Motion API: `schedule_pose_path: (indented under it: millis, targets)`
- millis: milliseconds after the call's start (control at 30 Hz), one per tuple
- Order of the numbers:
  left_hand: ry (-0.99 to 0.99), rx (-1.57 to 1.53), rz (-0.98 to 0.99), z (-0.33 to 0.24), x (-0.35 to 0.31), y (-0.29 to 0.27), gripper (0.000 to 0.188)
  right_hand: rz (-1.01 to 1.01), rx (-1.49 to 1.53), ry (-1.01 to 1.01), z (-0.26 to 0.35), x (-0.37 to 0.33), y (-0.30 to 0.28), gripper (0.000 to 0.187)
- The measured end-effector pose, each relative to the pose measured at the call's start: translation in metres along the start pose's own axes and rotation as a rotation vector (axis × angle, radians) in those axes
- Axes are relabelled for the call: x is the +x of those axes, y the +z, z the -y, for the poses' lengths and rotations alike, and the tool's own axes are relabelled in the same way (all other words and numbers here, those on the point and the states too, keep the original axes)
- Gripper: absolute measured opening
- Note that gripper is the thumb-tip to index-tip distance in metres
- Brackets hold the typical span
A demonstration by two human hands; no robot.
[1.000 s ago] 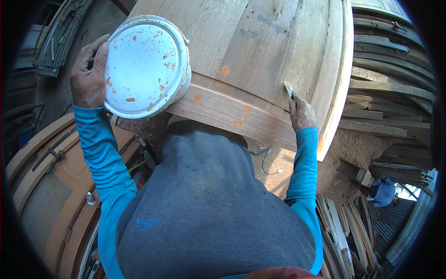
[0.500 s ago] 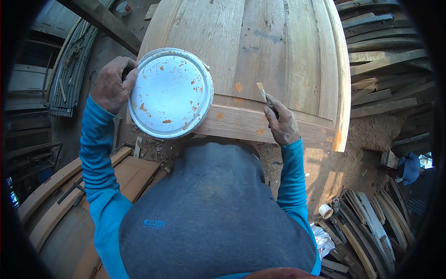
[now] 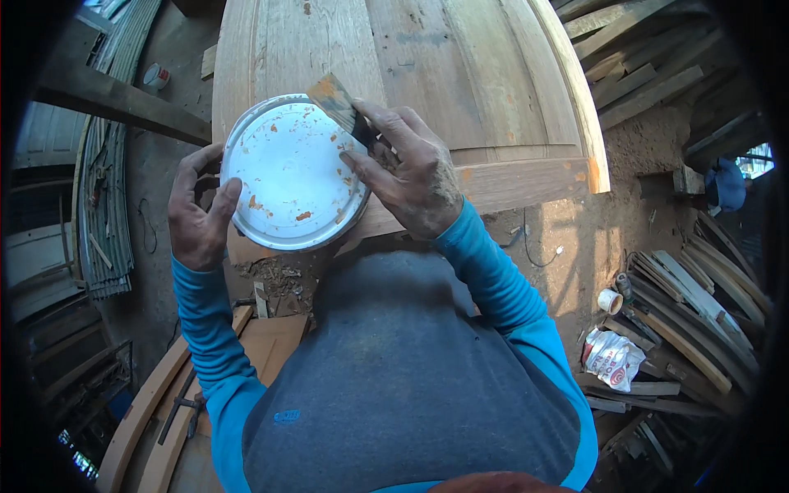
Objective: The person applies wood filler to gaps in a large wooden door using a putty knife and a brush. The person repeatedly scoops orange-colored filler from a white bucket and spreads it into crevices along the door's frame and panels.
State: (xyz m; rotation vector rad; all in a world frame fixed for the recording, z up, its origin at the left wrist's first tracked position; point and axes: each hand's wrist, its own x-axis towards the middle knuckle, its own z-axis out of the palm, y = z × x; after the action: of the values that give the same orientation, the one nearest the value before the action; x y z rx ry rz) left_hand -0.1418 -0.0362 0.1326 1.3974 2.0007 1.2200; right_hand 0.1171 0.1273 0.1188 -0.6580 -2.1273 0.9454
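My left hand (image 3: 200,209) grips the left rim of a round white can lid (image 3: 288,177), its thumb over the edge. The lid's face is spotted with orange filler. In my right hand (image 3: 411,164) is a putty knife (image 3: 333,97), its wide blade smeared with orange and standing at the lid's upper right rim. My fingers hide most of the knife's handle. Beneath the lid and both hands lies a panelled wooden door (image 3: 444,90) with patches of orange filler.
A dark post (image 3: 123,99) slants past the door's left side. Stacked boards (image 3: 633,66) lie at the far right, with more planks, a white sack (image 3: 613,359) and a small white pot (image 3: 610,301) below. Another door with a clamp (image 3: 177,407) is at the lower left.
My right hand has moved left and up from over the door to the lid's right side, bringing the putty knife to its rim. The view has shifted somewhat.
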Motion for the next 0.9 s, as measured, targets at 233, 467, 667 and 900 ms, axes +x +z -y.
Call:
schedule_pose_path:
  millis: [233, 467, 667, 900]
  targets:
    - [0.336, -0.179, 0.027, 0.025, -0.041, 0.04, 0.143, 0.135, -0.317, -0.086, -0.001, 0.05, 0.014, 0.042]
    - [0.219, -0.119, -0.128, 0.028, -0.055, 0.073, 0.163, 0.195, -0.455, 0.064, 0.02, 0.066, 0.023, 0.037]
    - [0.268, -0.026, -0.108, 0.023, -0.058, 0.066, 0.163, 0.299, -0.365, 0.262, 0.031, 0.081, 0.016, 0.034]
    - [0.252, -0.083, -0.063, 0.018, -0.053, 0.062, 0.161, 0.237, -0.462, 0.132, 0.026, 0.074, 0.018, 0.033]
